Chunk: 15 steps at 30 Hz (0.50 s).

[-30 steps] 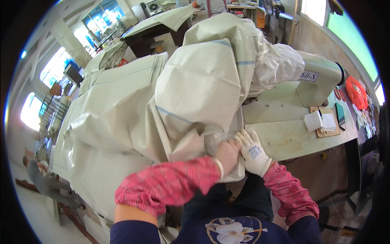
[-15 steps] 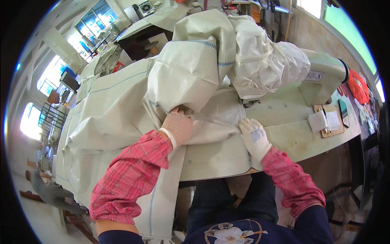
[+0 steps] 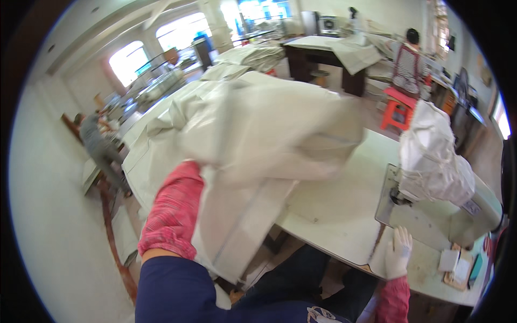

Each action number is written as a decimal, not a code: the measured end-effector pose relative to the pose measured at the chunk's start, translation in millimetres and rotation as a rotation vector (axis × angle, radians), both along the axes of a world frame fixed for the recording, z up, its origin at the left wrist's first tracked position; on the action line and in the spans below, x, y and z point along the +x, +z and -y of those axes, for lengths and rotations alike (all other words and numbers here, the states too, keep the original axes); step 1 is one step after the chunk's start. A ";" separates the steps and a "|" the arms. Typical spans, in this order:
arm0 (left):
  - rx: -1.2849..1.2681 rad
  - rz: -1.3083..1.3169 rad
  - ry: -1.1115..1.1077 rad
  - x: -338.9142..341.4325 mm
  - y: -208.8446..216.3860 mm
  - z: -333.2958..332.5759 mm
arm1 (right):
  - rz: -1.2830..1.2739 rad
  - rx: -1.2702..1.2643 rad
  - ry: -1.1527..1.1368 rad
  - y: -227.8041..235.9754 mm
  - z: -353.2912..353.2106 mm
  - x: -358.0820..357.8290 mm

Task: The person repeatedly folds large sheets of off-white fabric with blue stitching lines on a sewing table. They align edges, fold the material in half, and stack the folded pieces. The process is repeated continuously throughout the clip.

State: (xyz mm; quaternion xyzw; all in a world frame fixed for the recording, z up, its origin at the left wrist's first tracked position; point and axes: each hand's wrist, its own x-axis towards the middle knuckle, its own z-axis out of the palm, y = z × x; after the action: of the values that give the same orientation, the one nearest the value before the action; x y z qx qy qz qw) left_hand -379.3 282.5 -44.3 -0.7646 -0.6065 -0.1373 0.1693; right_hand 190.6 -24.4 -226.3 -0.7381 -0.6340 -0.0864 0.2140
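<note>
A large sheet of white woven sack fabric [image 3: 258, 124] with blue stripes is smeared by motion over the left part of the table. My left hand [image 3: 193, 161] is at its near side, blurred and mostly covered by folds, so its fingers cannot be made out. On the right, my gloved right hand [image 3: 398, 252] lies flat on the tabletop near the front edge, fingers stretched out and nothing in them. Just beyond it stands a sewing machine [image 3: 474, 212], its head wrapped in a white cloth cover [image 3: 431, 156].
A clipboard with paper [image 3: 458, 266] and a phone [image 3: 475, 269] lie at the table's right end. More fabric [image 3: 247, 56] is piled behind. One person [image 3: 407, 67] sits by a red stool [image 3: 397, 110] at the back; another [image 3: 99, 142] bends over at the far left.
The white fabric has been swung left, away from the sewing machine, with my left arm reaching farther out. My right hand has come off the fabric onto the tabletop. The view has turned left.
</note>
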 end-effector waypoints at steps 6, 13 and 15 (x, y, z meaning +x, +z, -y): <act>-1.138 -0.482 0.422 -91.8 5.1 213.7 | -0.034 0.016 0.051 -5.5 29.7 5.8; -0.131 0.300 -0.606 123.6 -76.8 194.8 | 0.016 0.029 0.062 -8.5 6.5 -13.3; 0.057 0.120 -0.235 128.9 -73.0 125.2 | -0.013 0.003 0.070 -4.6 9.1 -16.1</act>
State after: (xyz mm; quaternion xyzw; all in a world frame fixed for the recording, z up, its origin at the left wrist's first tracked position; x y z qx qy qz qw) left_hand -250.3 157.3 -117.3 -0.8157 -0.5174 -0.2191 0.1371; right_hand 174.4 -33.5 -230.9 -0.7157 -0.6579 -0.0749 0.2221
